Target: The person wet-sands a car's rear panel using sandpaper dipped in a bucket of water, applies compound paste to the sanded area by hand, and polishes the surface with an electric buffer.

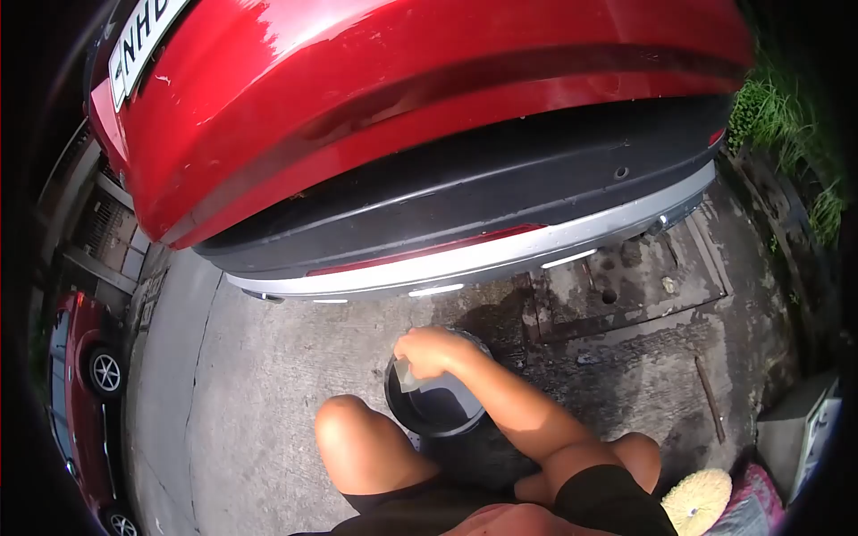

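Note:
My right hand (pixel 424 351) is over the rim of a dark round bucket (pixel 393 406) standing on the concrete between my knees. Its fingers are closed on a pale greyish piece (pixel 409 379) that hangs down inside the bucket; whether it is cloth or sponge I cannot tell. The bucket appears to hold liquid (pixel 451 404) with a greyish surface. In front of me is the rear of a red car (pixel 375 80), with a black lower bumper (pixel 465 201) and a silver trim strip (pixel 393 268). My left hand is out of view.
A metal cover plate (pixel 635 277) lies in the wet ground at right, with a thin stick (pixel 710 399) nearby. A round cream fluffy pad (pixel 697 503), a pinkish bundle (pixel 751 505) and a grey box (pixel 795 438) sit lower right. Another red car (pixel 80 384) is parked left.

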`<state>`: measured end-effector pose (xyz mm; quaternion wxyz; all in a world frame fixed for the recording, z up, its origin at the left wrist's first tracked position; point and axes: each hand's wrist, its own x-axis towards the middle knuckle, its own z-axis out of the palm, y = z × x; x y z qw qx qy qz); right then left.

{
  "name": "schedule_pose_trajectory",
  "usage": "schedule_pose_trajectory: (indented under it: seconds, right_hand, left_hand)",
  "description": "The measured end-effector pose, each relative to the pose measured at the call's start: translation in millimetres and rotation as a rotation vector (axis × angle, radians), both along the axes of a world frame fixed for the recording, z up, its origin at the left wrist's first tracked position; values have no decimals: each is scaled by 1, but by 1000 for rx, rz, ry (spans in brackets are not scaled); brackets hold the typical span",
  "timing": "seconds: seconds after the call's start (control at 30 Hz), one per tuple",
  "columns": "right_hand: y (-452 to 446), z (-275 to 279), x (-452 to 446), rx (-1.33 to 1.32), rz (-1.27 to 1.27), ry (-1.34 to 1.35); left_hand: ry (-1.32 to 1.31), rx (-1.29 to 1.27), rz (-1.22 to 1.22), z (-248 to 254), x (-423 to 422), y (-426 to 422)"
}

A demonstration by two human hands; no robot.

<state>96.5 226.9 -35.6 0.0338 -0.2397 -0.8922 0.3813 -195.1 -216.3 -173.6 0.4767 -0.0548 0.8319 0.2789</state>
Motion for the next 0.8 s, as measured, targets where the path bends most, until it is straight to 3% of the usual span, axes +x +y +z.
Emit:
schedule_pose_trajectory:
  seconds: [0.13, 0.2, 0.4, 0.53, 0.67, 0.73, 0.8]
  right_hand:
    - [-29, -120, -44, -19, 62, -328]
    - [-37, -138, -43, -70, 98, -426]
    - [-33, -173, -44, -129, 38, -338]
    - [-39, -196, -51, -165, -53, -252]
    - [-49, -208, -46, -222, -109, -223]
    - [-52, -204, -35, -185, -91, -206]
    - [-58, -228, -32, -120, -120, -241]
  left_hand:
    - [-107, 128, 75, 14, 21, 16]
    - [-106, 220, 87, 40, 21, 38]
    - [-40, 565, 93, 137, 32, 110]
    - [42, 731, 192, 134, 19, 129]
    - [526, 741, 533, 155, 44, 175]
    - [717, 937, 273, 195, 86, 225]
    - [1021, 1351, -352, 241, 122, 289]
